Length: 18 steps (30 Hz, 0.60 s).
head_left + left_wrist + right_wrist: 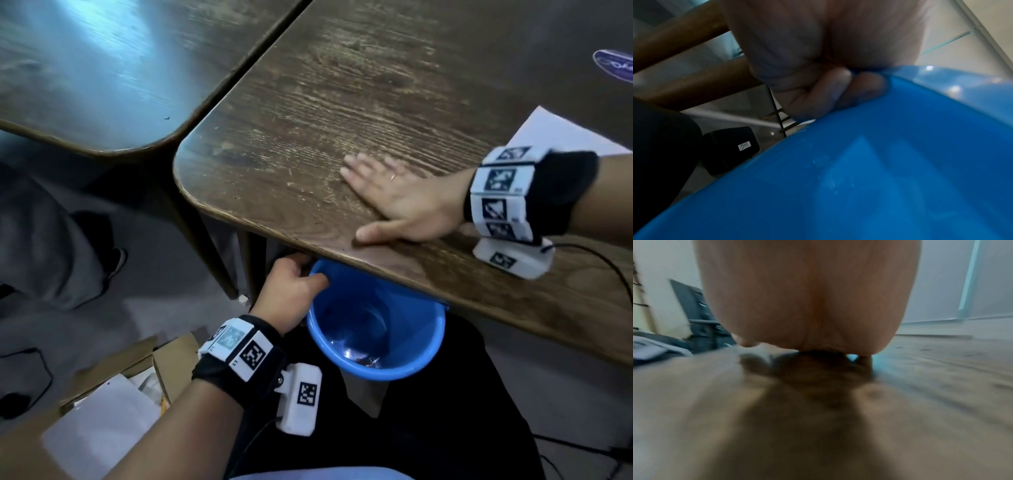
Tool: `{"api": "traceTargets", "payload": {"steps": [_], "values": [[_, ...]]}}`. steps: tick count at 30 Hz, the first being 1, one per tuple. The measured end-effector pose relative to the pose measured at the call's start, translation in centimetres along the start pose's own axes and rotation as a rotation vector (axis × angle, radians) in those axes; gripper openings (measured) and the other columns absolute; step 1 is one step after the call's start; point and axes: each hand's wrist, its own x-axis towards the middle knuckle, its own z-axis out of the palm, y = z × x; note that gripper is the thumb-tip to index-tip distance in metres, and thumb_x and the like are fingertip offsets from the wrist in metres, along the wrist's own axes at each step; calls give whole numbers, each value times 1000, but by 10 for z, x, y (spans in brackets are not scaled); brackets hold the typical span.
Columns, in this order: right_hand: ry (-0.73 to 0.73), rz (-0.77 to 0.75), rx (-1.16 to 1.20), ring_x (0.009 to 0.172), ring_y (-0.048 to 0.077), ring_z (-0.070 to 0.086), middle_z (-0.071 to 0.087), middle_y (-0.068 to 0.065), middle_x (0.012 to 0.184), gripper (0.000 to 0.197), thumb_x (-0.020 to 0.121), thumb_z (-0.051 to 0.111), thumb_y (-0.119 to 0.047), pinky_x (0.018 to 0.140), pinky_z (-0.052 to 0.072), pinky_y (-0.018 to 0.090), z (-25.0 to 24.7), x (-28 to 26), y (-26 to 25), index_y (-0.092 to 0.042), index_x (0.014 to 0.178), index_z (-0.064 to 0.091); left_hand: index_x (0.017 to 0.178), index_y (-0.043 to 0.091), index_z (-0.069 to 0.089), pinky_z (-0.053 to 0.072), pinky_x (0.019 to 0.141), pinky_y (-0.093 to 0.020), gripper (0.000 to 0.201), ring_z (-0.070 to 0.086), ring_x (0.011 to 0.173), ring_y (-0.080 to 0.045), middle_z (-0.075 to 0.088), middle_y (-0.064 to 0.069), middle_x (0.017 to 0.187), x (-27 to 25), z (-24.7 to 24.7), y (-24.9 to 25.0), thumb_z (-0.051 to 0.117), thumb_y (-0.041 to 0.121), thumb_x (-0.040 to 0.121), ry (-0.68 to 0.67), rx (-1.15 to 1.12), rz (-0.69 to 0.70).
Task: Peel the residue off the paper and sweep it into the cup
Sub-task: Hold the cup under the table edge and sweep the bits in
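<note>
A flat, spread right hand sweeps the dark wooden desk while the left hand grips the blue plastic cup below its edge; any misalignment could drop residue past the rim.

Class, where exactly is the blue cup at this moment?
In the head view, the blue cup sits low at centre, under the table's near edge, its rim gripped by the left hand.

The cup sits below the table edge — paper on top, far right.
</note>
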Motion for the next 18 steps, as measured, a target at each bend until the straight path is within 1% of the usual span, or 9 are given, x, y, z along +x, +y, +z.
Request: {"api": "traceTargets", "payload": {"steps": [3, 5, 7, 9, 11, 13, 15, 17, 18], "values": [[-62, -124, 45, 143, 8, -36, -37, -4, 158, 108, 77, 17, -82, 118, -20, 33, 10, -17, -15, -19, 154, -26, 103, 0, 70, 56, 67, -25, 27, 73, 76, -16, 76, -2, 82, -4, 3, 2, 56, -17, 87, -4, -23, 0], [-41, -154, 157, 145, 4, -30, -32, -7, 160, 102, 81, 22, -77, 118, -15, 26, 2, -23, -13, -21, 156, -20, 98, 3, 68, 54, 62, -21, 27, 72, 69, -10, 75, 3, 74, -7, 4, 5, 55, -18, 88, -14, -36, -1], [38, -90, 228, 146, 4, -26, -29, -7, 161, 98, 83, 26, -71, 118, -11, 24, -9, -23, 1, -22, 157, -17, 99, -1, 66, 51, 55, -18, 22, 68, 59, -5, 71, 7, 63, -11, 5, 8, 55, -17, 89, -21, -30, 3], [73, 40, 237, 147, 7, -24, -30, -4, 162, 98, 83, 25, -71, 121, -10, 28, -18, -20, 23, -21, 157, -18, 95, -3, 65, 48, 49, -17, 16, 62, 48, -3, 65, 8, 52, -13, 5, 9, 57, -16, 89, -13, -20, 10], [61, 170, 194, 149, 12, -23, -28, 0, 162, 101, 82, 22, -72, 121, -10, 30, -19, -15, 41, -18, 157, -18, 83, 3, 63, 46, 45, -17, 20, 56, 42, -3, 59, 8, 46, -15, 3, 11, 57, -15, 89, 14, -3, 8], [57, 228, 128, 149, 15, -24, -28, 3, 163, 105, 79, 20, -76, 121, -10, 33, -12, -10, 44, -15, 156, -18, 80, 8, 61, 46, 45, -18, 25, 55, 42, -5, 58, 7, 46, -15, 1, 11, 57, -15, 88, 41, -1, -1], [44, 182, 83, 148, 17, -28, -30, 4, 162, 108, 77, 13, -84, 122, -13, 39, -3, -9, 31, -17, 155, -22, 82, 8, 61, 46, 44, -18, 25, 55, 42, -6, 59, 6, 46, -15, 0, 12, 57, -15, 88, 55, -2, -5], [14, 59, 21, 145, 16, -34, -34, 3, 160, 111, 74, 4, -92, 121, -16, 41, 8, -14, 8, -20, 154, -26, 84, 7, 61, 47, 45, -19, 25, 57, 43, -7, 61, 4, 48, -15, -1, 13, 56, -16, 89, 51, -6, -12], [-3, -5, -12, 143, 16, -36, -37, 2, 158, 114, 70, 3, -93, 119, -18, 40, 15, -18, -5, -21, 153, -27, 85, 6, 62, 49, 46, -20, 24, 59, 45, -9, 63, 3, 51, -15, -1, 13, 55, -17, 89, 44, -8, -14]]}}
